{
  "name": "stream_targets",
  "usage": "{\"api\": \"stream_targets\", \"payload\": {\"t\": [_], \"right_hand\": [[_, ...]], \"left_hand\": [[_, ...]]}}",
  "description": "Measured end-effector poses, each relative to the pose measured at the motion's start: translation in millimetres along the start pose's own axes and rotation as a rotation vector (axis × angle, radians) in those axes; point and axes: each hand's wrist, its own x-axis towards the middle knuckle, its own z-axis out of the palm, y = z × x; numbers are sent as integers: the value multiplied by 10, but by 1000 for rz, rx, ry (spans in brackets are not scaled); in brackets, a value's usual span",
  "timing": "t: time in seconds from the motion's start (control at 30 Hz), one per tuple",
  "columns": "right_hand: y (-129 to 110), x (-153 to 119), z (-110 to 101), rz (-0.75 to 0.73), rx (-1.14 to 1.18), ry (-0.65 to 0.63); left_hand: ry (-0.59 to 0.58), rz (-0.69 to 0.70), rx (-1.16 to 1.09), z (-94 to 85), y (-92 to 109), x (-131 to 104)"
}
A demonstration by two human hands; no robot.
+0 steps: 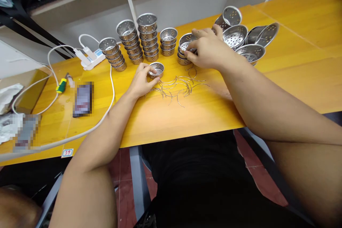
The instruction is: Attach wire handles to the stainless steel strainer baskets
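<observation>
On the table (149, 121), wires (188, 86) are strewn between stack (184, 59) and front edge, nearer the left hand (142, 81) — cup (158, 69) pinched; the right hand's (207, 48) hold on the stack is unclear.

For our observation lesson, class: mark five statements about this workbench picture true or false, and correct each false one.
1. The left hand holds a small metal cup. True.
2. The curved wires lie inside that cup. False: they lie loose on the tabletop.
3. A white power strip lies left of the cup stacks in the picture. True.
4. The tool handle near the white cable is red and black. False: it is yellow and green.
5. The right hand is at the power strip. False: it is by a short cup stack.
</observation>
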Motion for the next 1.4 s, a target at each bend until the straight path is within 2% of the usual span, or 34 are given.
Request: {"api": "stream_targets", "payload": {"t": [0.1,0.23,0.3,0.37,0.43,0.5,0.63,0.73,0.8,0.87,1.03,1.23,1.4], "right_hand": [[-127,-3,-59,-1,-16,29],[-482,-26,-225,21,-10,54],[-646,-37,-276,14,19,-30],[-725,-46,-262,-42,27,-204],[-690,-55,-186,-107,-10,-398],[-550,-70,-85,-130,-79,-511],[-140,-101,37,-60,-221,-469],[24,-104,36,44,-333,-508],[-15,-94,20,99,-389,-568],[-152,-80,5,120,-404,-601],[-500,-73,37,94,-364,-636],[-452,-94,160,-7,-189,-553],[-434,-56,109,3,-166,-523]], "left_hand": [[49,-12,10,15,-83,19],[79,-62,-94,65,-254,35],[51,-84,-147,88,-319,41],[46,-92,-144,101,-351,52],[91,-92,-95,107,-356,65],[155,-86,-51,109,-348,78],[229,-77,-40,120,-331,87],[251,-83,-46,129,-325,83],[250,-86,-46,132,-323,80],[240,-79,-46,131,-322,77],[225,-63,-57,126,-335,75],[209,-75,-61,127,-352,75],[218,-71,-85,136,-338,70]]}}
